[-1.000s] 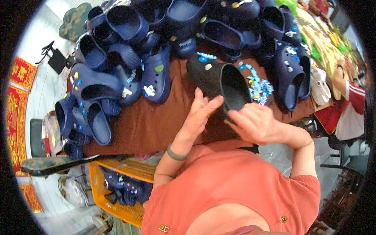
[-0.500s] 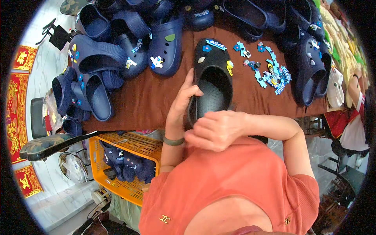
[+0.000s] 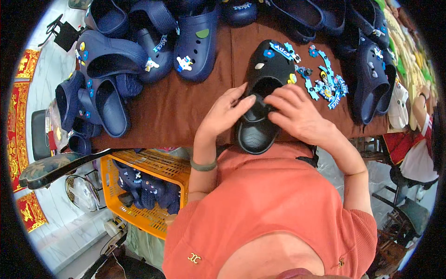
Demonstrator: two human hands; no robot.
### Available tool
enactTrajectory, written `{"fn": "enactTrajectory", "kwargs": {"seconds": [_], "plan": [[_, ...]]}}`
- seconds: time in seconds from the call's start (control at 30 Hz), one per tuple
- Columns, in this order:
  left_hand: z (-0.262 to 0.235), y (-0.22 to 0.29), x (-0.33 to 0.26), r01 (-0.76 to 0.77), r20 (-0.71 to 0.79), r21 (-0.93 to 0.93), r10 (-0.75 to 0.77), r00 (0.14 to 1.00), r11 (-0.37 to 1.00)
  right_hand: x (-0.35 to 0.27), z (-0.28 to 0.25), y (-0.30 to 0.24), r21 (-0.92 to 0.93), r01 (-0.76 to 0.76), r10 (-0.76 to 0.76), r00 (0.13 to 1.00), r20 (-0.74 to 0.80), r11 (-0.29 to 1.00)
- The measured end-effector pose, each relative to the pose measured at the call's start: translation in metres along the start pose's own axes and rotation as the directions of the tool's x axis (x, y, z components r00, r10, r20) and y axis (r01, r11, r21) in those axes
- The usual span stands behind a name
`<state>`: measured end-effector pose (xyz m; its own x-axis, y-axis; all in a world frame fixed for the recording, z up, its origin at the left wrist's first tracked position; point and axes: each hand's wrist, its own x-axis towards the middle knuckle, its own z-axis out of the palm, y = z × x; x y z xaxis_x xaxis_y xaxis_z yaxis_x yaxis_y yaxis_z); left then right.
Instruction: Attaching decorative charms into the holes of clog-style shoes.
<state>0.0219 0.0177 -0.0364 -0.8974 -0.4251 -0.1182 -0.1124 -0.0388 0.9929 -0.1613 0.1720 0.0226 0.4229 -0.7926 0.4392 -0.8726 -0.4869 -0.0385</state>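
Steadying the black clog [image 3: 274, 69] between our hands, we have it on the brown cloth [image 3: 195, 109] near the table's front edge, toe pointing away, heel toward us. Our left hand [image 3: 223, 114] grasps its left side, thumb beside the heel strap [image 3: 255, 113]; our right hand [image 3: 299, 114] bends its fingers against the opposite side, though we cannot tell whether they grip or only touch. On its upper we see a blue flower charm [image 3: 268, 53] and a yellow charm [image 3: 291, 79]. Just right lies a pile of blue charms [image 3: 331, 86]. Navy clogs [image 3: 197, 56] crowd the left and far sides; below, at left, an orange crate [image 3: 162, 163] holds more.
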Motion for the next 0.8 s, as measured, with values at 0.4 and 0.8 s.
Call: {"fn": "enactTrajectory", "kwargs": {"seconds": [0.4, 0.8], "plan": [[0.040, 0.030, -0.009, -0.108, -0.158, 0.617, 0.258, 0.953, 0.779, -0.015, 0.038, 0.077, 0.412, -0.565, 0.699, 0.598, -0.393, 0.715], [-0.018, 0.034, -0.019, -0.081, -0.282, 0.726, 0.403, 0.871, 0.683, -0.016, 0.058, 0.069, 0.478, -0.540, 0.665, 0.734, -0.134, 0.692]]}}
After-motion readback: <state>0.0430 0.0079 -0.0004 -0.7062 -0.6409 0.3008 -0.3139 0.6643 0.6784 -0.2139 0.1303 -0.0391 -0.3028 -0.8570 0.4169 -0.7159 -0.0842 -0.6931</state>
